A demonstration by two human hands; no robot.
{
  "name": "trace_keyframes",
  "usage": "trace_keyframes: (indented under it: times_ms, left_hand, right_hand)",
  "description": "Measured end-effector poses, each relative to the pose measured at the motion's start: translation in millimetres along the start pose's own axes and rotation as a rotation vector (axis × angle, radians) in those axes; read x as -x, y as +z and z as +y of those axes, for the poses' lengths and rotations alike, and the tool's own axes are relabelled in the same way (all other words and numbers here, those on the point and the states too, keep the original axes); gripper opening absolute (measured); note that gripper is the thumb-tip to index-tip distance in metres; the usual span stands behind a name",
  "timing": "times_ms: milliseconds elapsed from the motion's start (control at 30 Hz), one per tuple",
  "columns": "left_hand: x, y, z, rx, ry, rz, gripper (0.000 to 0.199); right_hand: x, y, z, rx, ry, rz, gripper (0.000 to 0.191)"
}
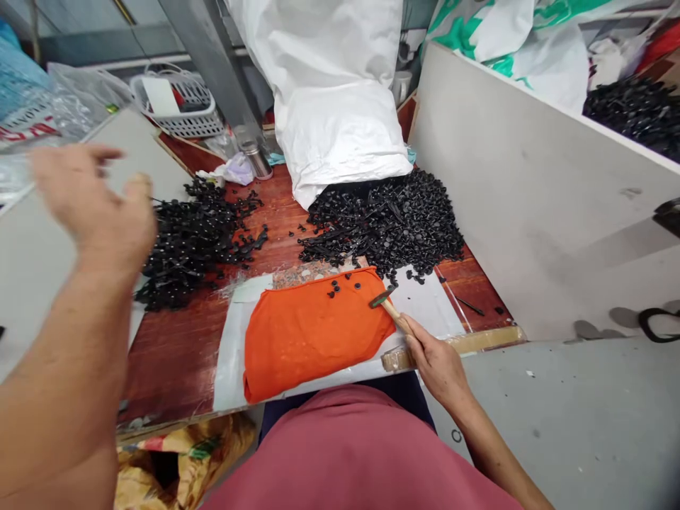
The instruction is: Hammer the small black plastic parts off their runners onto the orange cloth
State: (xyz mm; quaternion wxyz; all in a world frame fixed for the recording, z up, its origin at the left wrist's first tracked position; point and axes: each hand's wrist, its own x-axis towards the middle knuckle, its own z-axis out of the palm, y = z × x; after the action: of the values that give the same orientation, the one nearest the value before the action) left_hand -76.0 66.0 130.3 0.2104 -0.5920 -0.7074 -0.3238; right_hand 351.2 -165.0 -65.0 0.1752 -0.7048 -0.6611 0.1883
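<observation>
My right hand (438,361) is closed around the wooden handle of a small hammer (394,312). The dark hammer head lies over the right end of an orange cloth pad (313,333). A few small black plastic pieces (336,287) rest on the pad's far part, just left of the hammer head. My left hand (100,198) is raised at the left, slightly blurred, fingers apart and no object visible in it. From this view it overlaps the edge of a heap of black pieces still on stems (180,248).
A white sack (340,134) stands behind a large pile of loose black pieces (393,219). Grey boards (531,177) flank the red-brown tabletop (175,368). A steel flask (256,157) and a white basket (196,126) are at the back left. A yellow bag (191,446) sits below the front edge.
</observation>
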Motion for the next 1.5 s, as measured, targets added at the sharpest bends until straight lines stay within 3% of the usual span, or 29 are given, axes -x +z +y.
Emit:
trace_keyframes:
  times_ms: [33, 133, 167, 233, 300, 367, 467, 567, 633, 733, 800, 900, 1000, 1133, 1267, 1367, 1433, 1500]
  left_hand:
    - [7.6, 10.9, 15.4, 0.061, 0.082, -0.088, 0.044]
    - [46.3, 57.7, 80.3, 0.194, 0.486, -0.566, 0.031]
    - [59.8, 75.2, 103.1, 0.186, 0.562, -0.675, 0.031]
    - [80.8, 107.8, 142.2, 0.113, 0.577, -0.768, 0.034]
    - [91.0, 133.3, 167.6, 0.037, 0.494, -0.896, 0.032]
    - [90.7, 150.0, 178.1, 0.031, 0.455, -0.968, 0.038]
    - [77.6, 160.1, 171.7, 0.093, 0.440, -1.006, 0.041]
    - [60.7, 157.7, 150.2, 0.185, 0.430, -1.012, 0.038]
    - [53.7, 153.0, 133.9, 0.373, 0.315, -1.084, 0.040]
    - [54.2, 146.0, 114.6, 0.867, -0.119, -1.237, 0.041]
    - [59.6, 142.6, 108.1, 1.144, -0.386, -1.240, 0.040]
    - [69.5, 136.6, 107.6, 1.490, -0.573, -1.186, 0.033]
    - [82.2, 123.6, 113.0, 1.720, -0.606, -1.175, 0.026]
    - [113.5, 91.2, 121.7, 1.784, -0.595, -1.234, 0.035]
    - [152.6, 51.7, 119.3, 1.532, -0.406, -1.404, 0.037]
    - [175.1, 32.6, 101.1, 1.260, -0.231, -1.495, 0.036]
    - [185.7, 29.1, 85.5, 1.134, -0.220, -1.515, 0.041]
    - [192.9, 30.6, 73.2, 1.093, -0.292, -1.547, 0.045]
  right_hand:
    - [-0.1, 0.3, -0.3, 0.013, 0.000, 0.009, 0.046]
    - [-0.1, 1.4, -0.8, 0.029, -0.006, 0.027, 0.045]
    - [0.0, 1.9, -1.0, 0.036, -0.004, 0.031, 0.045]
    - [0.3, 3.2, -1.8, 0.054, -0.003, 0.036, 0.043]
    - [1.0, 4.8, -2.7, 0.067, -0.012, 0.046, 0.042]
    - [1.8, 6.8, -3.2, 0.075, -0.028, 0.061, 0.041]
    - [2.9, 9.2, -2.6, 0.082, -0.045, 0.082, 0.042]
    - [2.9, 9.6, -0.9, 0.073, -0.053, 0.073, 0.041]
    - [2.0, 8.9, 0.2, 0.058, -0.056, 0.047, 0.040]
    - [0.0, 7.9, 1.3, 0.046, -0.049, 0.009, 0.040]
    - [-0.8, 8.1, 1.5, 0.059, -0.044, 0.002, 0.041]
    - [-0.2, 10.2, 1.5, 0.076, -0.049, 0.019, 0.041]
    - [1.6, 13.3, 2.1, 0.072, -0.054, 0.052, 0.041]
    - [1.6, 13.7, 3.1, 0.088, -0.058, 0.067, 0.042]
    - [0.0, 8.8, 1.4, 0.140, -0.038, 0.052, 0.041]
    - [-0.1, 6.0, -1.4, 0.146, -0.031, 0.039, 0.041]
    - [0.2, 5.2, -3.0, 0.147, -0.027, 0.041, 0.041]
    - [0.3, 4.8, -4.2, 0.157, -0.022, 0.050, 0.041]
